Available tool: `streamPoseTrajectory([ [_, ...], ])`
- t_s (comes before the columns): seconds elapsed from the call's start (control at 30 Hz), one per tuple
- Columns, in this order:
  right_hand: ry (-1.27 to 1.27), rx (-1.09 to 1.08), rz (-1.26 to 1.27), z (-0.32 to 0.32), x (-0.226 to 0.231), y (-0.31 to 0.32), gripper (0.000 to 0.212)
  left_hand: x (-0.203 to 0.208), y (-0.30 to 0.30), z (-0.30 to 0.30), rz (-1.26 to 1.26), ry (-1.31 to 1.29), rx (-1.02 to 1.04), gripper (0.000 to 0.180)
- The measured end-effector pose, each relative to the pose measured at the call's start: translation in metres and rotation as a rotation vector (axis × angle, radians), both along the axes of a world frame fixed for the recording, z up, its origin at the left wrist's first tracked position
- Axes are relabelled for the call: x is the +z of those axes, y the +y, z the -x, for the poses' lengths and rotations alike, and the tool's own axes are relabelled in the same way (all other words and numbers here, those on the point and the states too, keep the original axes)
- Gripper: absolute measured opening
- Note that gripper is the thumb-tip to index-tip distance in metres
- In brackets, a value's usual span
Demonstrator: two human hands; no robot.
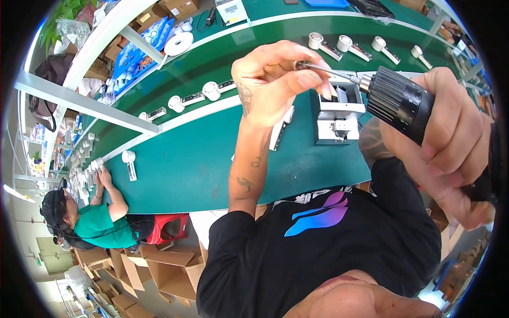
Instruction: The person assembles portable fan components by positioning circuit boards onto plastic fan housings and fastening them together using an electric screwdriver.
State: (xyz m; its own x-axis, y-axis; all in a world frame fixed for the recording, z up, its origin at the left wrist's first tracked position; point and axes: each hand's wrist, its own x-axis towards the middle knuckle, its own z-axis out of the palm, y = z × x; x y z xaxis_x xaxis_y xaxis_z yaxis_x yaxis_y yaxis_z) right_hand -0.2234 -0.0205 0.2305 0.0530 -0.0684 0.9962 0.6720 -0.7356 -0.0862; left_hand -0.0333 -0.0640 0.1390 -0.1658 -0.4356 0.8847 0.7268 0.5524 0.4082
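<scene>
My left hand curls its fingers at the screwdriver bit's tip — gripping or only touching, I cannot tell. Its axis runs right to the electric screwdriver, clamped in my right hand; the block-shaped fixture stands near the table's far edge.

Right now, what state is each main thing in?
Black driver: raised, gripped in the right hand
Driver bit: fitted, pointing left
Left hand: raised, fingers at the bit's tip
Silver fixture: standing on the green bench
White-headed devices: spaced along the green strip
Cardboard boxes: several open
</scene>
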Motion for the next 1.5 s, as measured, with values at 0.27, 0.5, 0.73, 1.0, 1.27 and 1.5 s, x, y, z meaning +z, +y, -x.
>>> streamPoseTrajectory([
  [0.27, -0.145, 0.142, -0.087, 0.012, -0.009, 0.003, 0.035, -0.003, 0.009, 0.007, -0.048, 0.058, -0.129, 0.035],
  [0.5, -0.272, 0.263, -0.163, 0.008, -0.014, 0.008, 0.029, -0.003, 0.013, 0.007, -0.064, 0.067, -0.034, 0.038],
  [0.73, -0.401, 0.381, -0.231, 0.025, -0.023, 0.013, 0.028, 0.008, 0.023, -0.004, 0.002, -0.011, 0.254, 0.029],
  [1.0, -0.504, 0.317, -0.281, 0.099, -0.037, 0.04, 0.021, 0.129, -0.046, -0.013, -0.124, -0.421, 1.248, 0.026],
  [1.27, -0.311, -0.276, -0.707, 0.109, -0.136, 0.086, 0.031, 0.195, -0.128, -0.083, 0.597, -0.604, 1.66, 0.023],
  [1.5, -0.419, -0.289, -1.15, 0.146, -0.207, 0.111, 0.028, 0.18, -0.166, -0.116, 0.397, -0.672, 1.736, 0.025],
])
